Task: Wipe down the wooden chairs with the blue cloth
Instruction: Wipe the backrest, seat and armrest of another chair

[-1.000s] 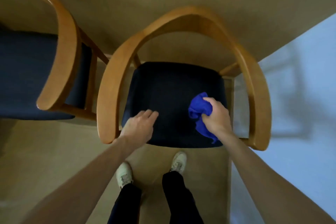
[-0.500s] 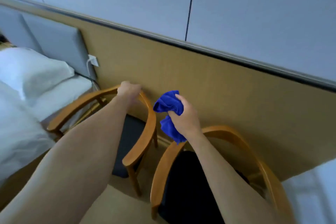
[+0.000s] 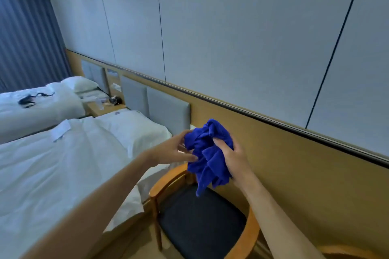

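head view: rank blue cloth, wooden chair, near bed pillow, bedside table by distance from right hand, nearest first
1. blue cloth: bunched in the grip of the right hand, with the left hand touching its other side.
2. wooden chair: just below the hands, against the wall panel.
3. near bed pillow: left of the hands, farther back.
4. bedside table: between the two beds, farthest.

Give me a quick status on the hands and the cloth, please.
Right hand gripping bunched blue cloth, held up over the wooden chair. Left hand open, fingers at the cloth. Nothing in the way.
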A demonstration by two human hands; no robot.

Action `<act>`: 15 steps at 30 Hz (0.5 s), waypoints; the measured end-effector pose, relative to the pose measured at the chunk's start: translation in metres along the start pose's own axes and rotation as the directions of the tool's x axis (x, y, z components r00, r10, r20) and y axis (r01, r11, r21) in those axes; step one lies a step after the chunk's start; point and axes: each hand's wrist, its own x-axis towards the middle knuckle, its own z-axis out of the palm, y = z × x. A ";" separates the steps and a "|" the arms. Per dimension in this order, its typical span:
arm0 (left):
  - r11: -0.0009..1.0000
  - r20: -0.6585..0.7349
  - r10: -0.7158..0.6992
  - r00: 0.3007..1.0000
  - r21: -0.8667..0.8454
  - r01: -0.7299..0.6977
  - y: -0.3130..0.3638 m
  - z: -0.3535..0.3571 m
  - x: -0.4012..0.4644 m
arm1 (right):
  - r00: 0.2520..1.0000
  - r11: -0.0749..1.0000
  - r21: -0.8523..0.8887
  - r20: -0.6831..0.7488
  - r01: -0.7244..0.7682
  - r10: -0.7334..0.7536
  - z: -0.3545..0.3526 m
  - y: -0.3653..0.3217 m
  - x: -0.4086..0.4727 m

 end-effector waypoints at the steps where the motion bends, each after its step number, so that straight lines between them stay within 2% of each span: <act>1: 0.995 -0.011 -0.014 1.000 -0.103 0.013 -0.005 -0.005 -0.006 | 0.998 0.995 0.087 0.027 -0.055 0.053 0.010 0.003 0.006; 3: 0.945 -0.120 -0.023 0.993 -0.325 -0.018 -0.018 -0.008 -0.009 | 0.986 0.973 0.178 0.105 -0.150 0.133 0.028 0.013 0.019; 5: 0.895 -0.269 -0.033 0.963 -0.437 -0.092 -0.027 -0.012 -0.005 | 0.970 0.961 0.177 0.157 -0.212 0.186 0.043 0.025 0.036; 7: 0.897 -0.373 -0.068 0.925 -0.428 -0.107 -0.034 -0.024 0.001 | 0.968 0.965 0.119 0.130 -0.232 0.217 0.053 0.036 0.053; 11: 0.903 -0.498 -0.194 0.845 -0.428 -0.046 -0.056 -0.065 0.018 | 0.980 0.981 0.007 -0.032 -0.195 0.195 0.056 0.062 0.093; 15: 0.948 -0.581 -0.222 0.783 -0.317 0.034 -0.087 -0.098 0.034 | 0.984 0.982 -0.114 -0.113 -0.151 0.138 0.056 0.094 0.142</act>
